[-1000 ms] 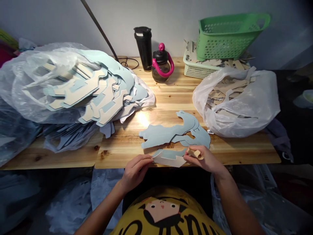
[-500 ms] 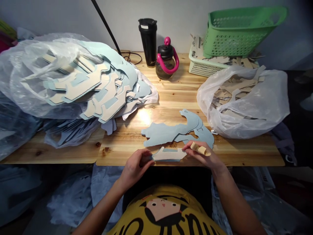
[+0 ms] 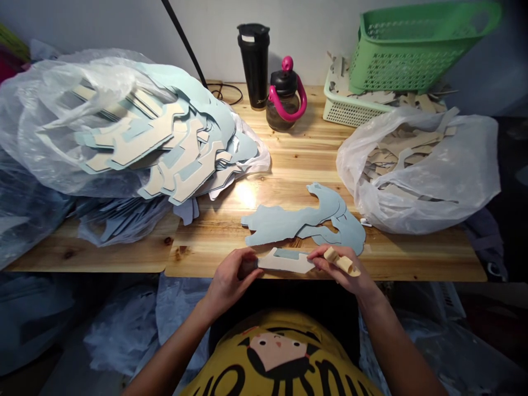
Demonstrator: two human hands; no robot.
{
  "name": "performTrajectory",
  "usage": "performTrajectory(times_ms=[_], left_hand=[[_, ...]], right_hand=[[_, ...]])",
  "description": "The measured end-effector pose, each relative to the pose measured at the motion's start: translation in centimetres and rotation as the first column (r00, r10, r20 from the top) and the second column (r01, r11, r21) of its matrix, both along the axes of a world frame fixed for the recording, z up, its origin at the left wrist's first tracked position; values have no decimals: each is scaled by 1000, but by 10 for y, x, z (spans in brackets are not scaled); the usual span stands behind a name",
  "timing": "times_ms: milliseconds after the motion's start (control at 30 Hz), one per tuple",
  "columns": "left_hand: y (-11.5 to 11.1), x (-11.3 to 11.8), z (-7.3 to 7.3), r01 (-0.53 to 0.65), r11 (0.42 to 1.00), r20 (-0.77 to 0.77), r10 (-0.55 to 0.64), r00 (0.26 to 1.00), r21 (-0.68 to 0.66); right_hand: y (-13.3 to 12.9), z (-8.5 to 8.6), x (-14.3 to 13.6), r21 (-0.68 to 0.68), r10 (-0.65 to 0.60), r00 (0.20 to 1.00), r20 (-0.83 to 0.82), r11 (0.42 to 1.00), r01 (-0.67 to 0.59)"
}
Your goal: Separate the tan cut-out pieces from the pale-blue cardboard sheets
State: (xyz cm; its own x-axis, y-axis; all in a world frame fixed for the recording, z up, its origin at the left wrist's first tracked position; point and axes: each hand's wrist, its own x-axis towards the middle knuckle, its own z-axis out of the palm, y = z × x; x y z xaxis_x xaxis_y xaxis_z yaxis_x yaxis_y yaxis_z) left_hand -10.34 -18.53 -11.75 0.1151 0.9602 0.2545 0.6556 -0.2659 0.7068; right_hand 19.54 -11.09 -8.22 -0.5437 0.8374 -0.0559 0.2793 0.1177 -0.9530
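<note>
A flat white and pale blue cut-out piece [image 3: 286, 263] lies level between my hands at the table's front edge. My left hand [image 3: 234, 270] pinches its left end. The right end is gripped by the fingertips of my right hand [image 3: 340, 268], which also carries a small folded beige piece [image 3: 342, 261] against its fingers. Just beyond my hands, several light blue cut-outs [image 3: 284, 223] overlap on the wooden table [image 3: 214, 242].
On the left, a clear plastic bag [image 3: 37, 121] spills blue and white cut-outs. A black tumbler [image 3: 253, 66] and a pink-handled bottle [image 3: 284, 102] stand at the back. To the right are a white bag [image 3: 449, 192] of beige scraps and a green basket [image 3: 396, 66] on a pale basket [image 3: 350, 114].
The held piece has tilted, showing its white face and blue inner area more fully. The camera view has shifted slightly. Both hands keep their hold.
</note>
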Motion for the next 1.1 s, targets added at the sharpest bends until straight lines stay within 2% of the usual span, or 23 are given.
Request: performTrajectory(times_ms=[533, 900, 1100], left_hand=[[1, 1, 3, 13, 1000, 4, -13, 1000, 9], [6, 2, 7, 135, 987, 20, -138, 990, 92], [6, 4, 6, 151, 982, -17, -150, 988, 109]], right_hand=[[1, 2, -3, -39, 8, 999, 40, 999, -7], [0, 6, -6, -12, 20, 998, 62, 1000, -19], [-2, 6, -8, 45, 0, 993, 118, 999, -5]])
